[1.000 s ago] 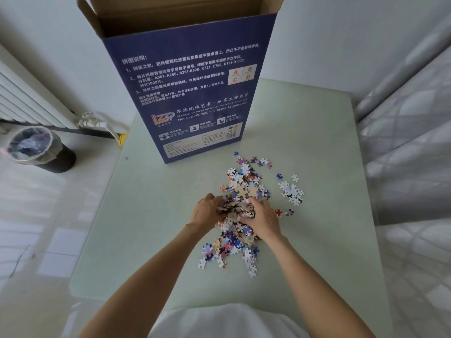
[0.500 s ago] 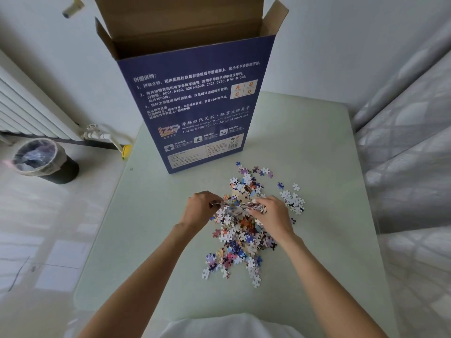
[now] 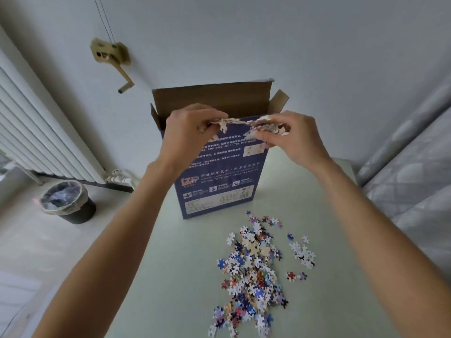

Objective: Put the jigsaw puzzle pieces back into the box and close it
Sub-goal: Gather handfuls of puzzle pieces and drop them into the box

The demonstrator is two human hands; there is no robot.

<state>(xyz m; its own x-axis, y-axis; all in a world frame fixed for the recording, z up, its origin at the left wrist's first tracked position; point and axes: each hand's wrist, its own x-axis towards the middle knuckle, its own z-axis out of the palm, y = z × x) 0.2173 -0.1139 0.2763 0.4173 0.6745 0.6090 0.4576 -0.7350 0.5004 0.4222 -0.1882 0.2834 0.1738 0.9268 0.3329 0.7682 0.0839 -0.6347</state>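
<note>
The pale green table (image 3: pixel 170 264) fills the lower view; the blue puzzle box (image 3: pixel 219 181) stands upright at 12 o'clock, flaps open; a loose pile of puzzle pieces (image 3: pixel 251 272) lies at 5 o'clock from the box; a bin (image 3: pixel 68 203) sits on the floor at 9 o'clock. Both hands are raised at the box mouth, the left hand (image 3: pixel 188 130) and right hand (image 3: pixel 290 135) each pinching 1 end of a handful of pieces (image 3: pixel 244 124). Likely risk: the clump sags between them, so pieces may drop outside the front wall.
</note>
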